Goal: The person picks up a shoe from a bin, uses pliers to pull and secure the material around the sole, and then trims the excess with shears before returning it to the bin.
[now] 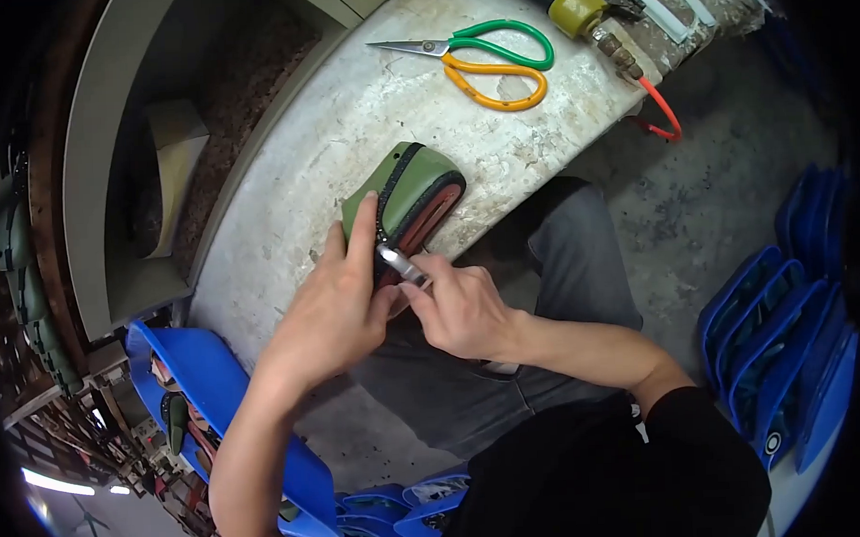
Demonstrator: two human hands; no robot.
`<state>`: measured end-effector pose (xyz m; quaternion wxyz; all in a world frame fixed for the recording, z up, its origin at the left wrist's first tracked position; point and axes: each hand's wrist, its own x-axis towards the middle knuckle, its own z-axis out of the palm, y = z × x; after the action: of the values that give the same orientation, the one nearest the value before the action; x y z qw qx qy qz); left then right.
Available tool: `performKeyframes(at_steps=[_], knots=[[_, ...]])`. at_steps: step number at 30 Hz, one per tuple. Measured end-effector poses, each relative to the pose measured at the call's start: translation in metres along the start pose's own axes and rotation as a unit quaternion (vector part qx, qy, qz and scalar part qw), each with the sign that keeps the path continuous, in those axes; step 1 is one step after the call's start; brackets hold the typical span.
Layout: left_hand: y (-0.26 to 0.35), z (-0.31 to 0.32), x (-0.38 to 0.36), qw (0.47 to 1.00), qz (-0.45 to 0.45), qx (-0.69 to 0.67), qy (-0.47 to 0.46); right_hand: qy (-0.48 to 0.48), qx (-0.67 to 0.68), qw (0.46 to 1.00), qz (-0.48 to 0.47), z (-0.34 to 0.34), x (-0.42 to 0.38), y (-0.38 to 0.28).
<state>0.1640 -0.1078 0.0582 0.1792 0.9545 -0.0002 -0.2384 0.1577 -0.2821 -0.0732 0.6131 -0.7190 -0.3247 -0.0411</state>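
A green clog-like shoe [415, 179] with a black strap and a reddish-brown sole lies on its side on the worn, whitish worktop [285, 193]. My left hand [331, 296] grips the near end of it, with the index finger stretched along the green upper and the thumb by the sole. Pinched in my right hand [465, 310] is a small shiny metal tool [401, 264], its kind partly hidden by the fingers. The tool's tip touches the shoe near the black edging, close to my left fingers.
Scissors [499, 62] with green and orange handles lie farther back on the worktop. Near its far corner sits a yellow-capped tool [577, 15] with a red hose [666, 113]. Blue bins stand at left [202, 376] and right [774, 342]. A machine housing [114, 156] borders the left side.
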Motion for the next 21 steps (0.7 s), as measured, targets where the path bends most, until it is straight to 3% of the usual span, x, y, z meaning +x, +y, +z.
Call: performKeyframes(at_steps=[4, 8, 14, 16, 18, 21], knots=[[-0.005, 0.001, 0.007, 1.000, 0.005, -0.011, -0.019, 0.091, -0.006, 0.995, -0.033, 0.007, -0.003, 0.003], [0.006, -0.005, 0.009, 0.998, -0.049, -0.002, -0.045, 0.068, 0.012, 0.997, 0.026, 0.009, 0.003, 0.004], [0.002, 0.000, 0.000, 0.996, -0.078, -0.052, 0.008, -0.038, 0.003, 0.993, 0.107, -0.003, 0.016, 0.001], [-0.016, 0.034, -0.030, 0.980, -0.029, -0.094, 0.170, -0.061, 0.026, 0.989, 0.132, -0.033, 0.014, -0.023], [-0.037, 0.060, -0.047, 0.936, 0.023, -0.128, 0.328, -0.198, 0.128, 0.925, 0.298, -0.060, 0.016, -0.038], [-0.055, 0.084, -0.051, 0.925, 0.054, -0.146, 0.346, -0.271, 0.134, 0.915, 0.268, -0.060, 0.009, -0.047]])
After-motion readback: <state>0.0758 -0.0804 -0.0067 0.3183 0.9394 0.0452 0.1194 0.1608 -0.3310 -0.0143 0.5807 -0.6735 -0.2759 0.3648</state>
